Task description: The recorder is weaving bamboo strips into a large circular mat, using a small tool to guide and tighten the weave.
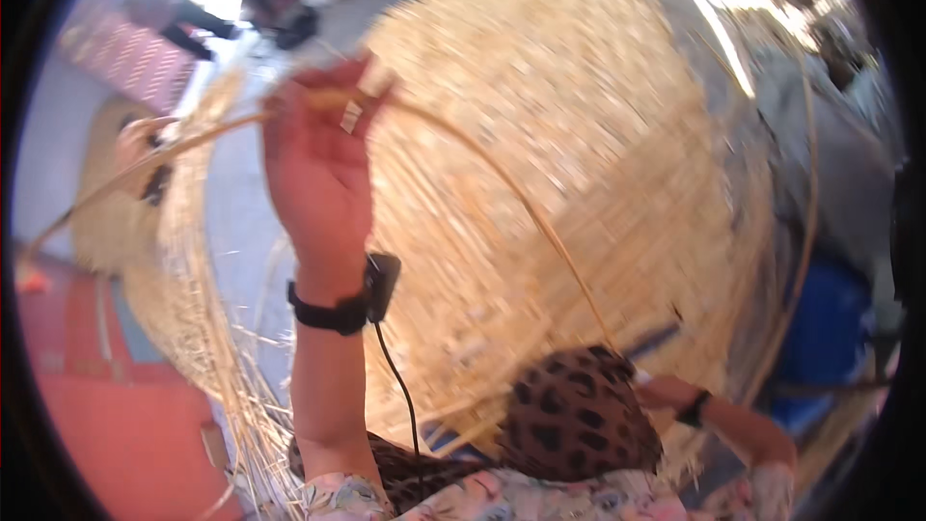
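Observation:
My left hand [323,150] is raised at the left of centre, fingers curled round a long, thin bamboo strip [511,183]. White wrapping shows on its fingers, and a black band with a small device and cable circles the wrist. The strip runs out past the hand to the far left and arches down on the right toward my knee, which is covered in leopard-print cloth [579,415]. Beside that knee is my right hand [664,391], wearing a dark wristband. Its fingers are mostly hidden, so its grip on the strip's lower end cannot be made out.
A large pale woven mat [540,68] spreads in front of me, with loose strips [207,280] along its left side. A red-orange surface [125,434] lies at lower left, a blue object [825,333] at right. Another person's hand [140,140] shows at the left.

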